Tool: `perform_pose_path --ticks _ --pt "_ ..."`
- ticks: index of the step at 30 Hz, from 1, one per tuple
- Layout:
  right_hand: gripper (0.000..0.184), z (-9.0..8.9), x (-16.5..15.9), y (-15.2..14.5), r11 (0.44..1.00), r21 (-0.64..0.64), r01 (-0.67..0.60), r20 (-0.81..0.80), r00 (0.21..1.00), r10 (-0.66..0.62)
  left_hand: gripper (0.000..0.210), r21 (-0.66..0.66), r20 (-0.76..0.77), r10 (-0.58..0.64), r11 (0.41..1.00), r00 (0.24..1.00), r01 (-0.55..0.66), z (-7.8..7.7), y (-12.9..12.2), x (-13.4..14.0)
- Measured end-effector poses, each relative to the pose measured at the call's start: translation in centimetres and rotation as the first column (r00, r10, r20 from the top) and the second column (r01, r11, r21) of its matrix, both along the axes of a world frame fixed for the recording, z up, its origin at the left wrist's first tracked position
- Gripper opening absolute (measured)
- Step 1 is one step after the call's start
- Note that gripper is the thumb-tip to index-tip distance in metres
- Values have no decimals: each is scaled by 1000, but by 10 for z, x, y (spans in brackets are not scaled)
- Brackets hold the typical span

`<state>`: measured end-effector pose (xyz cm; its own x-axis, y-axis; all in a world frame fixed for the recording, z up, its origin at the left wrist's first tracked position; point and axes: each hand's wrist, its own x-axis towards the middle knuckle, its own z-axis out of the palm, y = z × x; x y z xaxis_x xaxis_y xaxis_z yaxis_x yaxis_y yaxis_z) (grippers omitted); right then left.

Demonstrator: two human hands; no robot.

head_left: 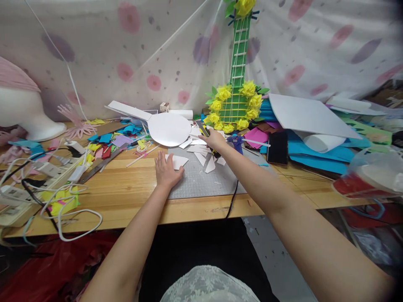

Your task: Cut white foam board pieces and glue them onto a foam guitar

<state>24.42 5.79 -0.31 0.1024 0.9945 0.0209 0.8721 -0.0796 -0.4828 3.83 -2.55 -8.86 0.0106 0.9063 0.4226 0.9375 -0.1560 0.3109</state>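
Observation:
My left hand (168, 170) lies flat with its fingers apart, over the left end of a small white board piece (178, 162) on the grey cutting mat (195, 183). In my right hand (215, 140) is a yellow and black utility knife (205, 131), held above a scatter of white offcuts (210, 163). Just behind my hands rests a white round-bodied shape with a long neck (169, 129), like a plain stringed instrument. A blue glue gun (236, 143) with a clear stick stands right of the knife.
A green paper guitar with yellow flowers (236, 107) leans at the back. Coloured scraps, a metal ruler (105, 165) and a power strip with tangled cables (52, 181) lie left. To the right are a phone (277, 148), white sheets (310, 113) and a bagged red tub (355, 185).

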Motion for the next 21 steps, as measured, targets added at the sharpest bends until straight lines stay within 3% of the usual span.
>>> perform_pose_path --ticks 5,10,13,16,21 --pt "36 2 -5 -13 990 -105 -96 -33 995 93 29 -45 -79 -224 974 971 221 0 -4 -8" --pt "38 -3 -16 -19 969 -123 -213 92 970 225 24 -89 -195 -131 989 972 116 7 5 7" --pt "38 -10 -27 -25 931 -99 -352 263 893 365 34 -48 -136 -71 997 988 65 10 10 15" --pt "40 -18 -34 -30 892 -88 -444 409 800 439 31 -23 -76 -105 994 992 103 8 11 12" --pt "45 -25 -48 -30 846 -116 -520 471 722 508 23 -62 -27 -177 983 984 175 -1 6 2"
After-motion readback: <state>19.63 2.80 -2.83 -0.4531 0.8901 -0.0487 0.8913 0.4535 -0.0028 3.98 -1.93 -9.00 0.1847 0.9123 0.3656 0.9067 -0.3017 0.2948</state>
